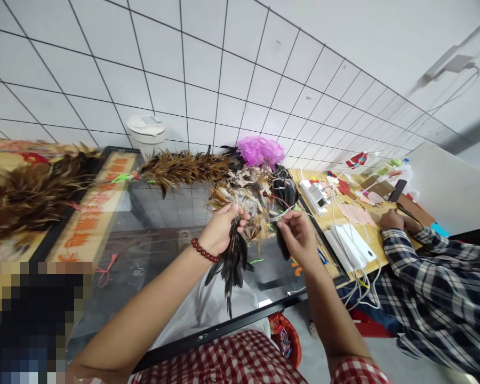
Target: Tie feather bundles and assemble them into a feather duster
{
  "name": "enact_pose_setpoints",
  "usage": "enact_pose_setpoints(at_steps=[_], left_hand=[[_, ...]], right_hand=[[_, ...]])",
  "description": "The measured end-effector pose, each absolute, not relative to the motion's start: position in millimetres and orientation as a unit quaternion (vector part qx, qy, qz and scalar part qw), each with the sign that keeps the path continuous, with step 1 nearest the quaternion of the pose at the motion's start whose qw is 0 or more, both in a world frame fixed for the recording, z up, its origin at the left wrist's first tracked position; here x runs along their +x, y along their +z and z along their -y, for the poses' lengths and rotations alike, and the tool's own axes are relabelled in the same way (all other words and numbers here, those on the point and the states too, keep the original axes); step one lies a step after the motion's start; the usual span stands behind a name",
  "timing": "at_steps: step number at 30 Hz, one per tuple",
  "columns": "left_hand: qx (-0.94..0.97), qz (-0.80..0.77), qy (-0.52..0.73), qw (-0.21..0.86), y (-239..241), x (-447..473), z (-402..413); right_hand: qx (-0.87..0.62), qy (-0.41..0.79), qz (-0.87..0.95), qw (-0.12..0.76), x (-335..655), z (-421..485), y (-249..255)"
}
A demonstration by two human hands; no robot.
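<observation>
My left hand (224, 226), with a dark red bead bracelet at the wrist, is closed around the tops of a bunch of black feathers (234, 261) that hangs down over the glass tabletop (156, 266). A little to the right, my right hand (300, 240) pinches a dark feather (281, 244) between thumb and fingers. Just beyond both hands lies a loose heap of pale and brown feathers (244, 186). A long brown feather garland (184, 169) stretches left from it, with green and red ties at its end. Black feathers or cords (285, 184) lie behind my right hand.
A purple plastic bag (261, 151) and a white lidded bin (146, 133) stand by the tiled wall. More brown feathers (28, 197) lie left. White power strips (315, 195) and cables are at right, near a co-worker's hands (392, 220). A red bin (294, 336) sits below.
</observation>
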State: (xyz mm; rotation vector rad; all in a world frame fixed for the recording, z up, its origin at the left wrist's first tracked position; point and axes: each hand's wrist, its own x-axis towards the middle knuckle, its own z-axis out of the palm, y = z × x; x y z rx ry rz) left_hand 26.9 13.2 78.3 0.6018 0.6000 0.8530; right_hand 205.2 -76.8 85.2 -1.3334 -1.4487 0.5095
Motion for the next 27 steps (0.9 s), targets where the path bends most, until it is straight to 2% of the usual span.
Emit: enact_pose_setpoints(at_steps=[5,15,18,23,25,27], left_hand=[[0.284,-0.281,0.405,0.822,76,31,-9],[0.317,-0.295,0.438,0.788,77,28,-9],[0.346,-0.311,0.45,0.762,75,27,-13],[0.328,-0.328,0.52,0.717,83,12,-31],[0.303,-0.316,0.558,0.705,90,2,-40],[0.294,-0.299,0.563,0.713,97,-9,-46]], right_hand=[[-0.544,0.204,0.637,0.507,172,77,60],[-0.552,0.229,0.671,0.439,163,65,60],[-0.553,0.242,0.702,0.378,164,60,63],[-0.566,0.175,0.744,0.309,181,61,64],[-0.615,0.152,0.735,0.24,193,66,57],[-0.674,0.138,0.714,0.129,206,70,48]])
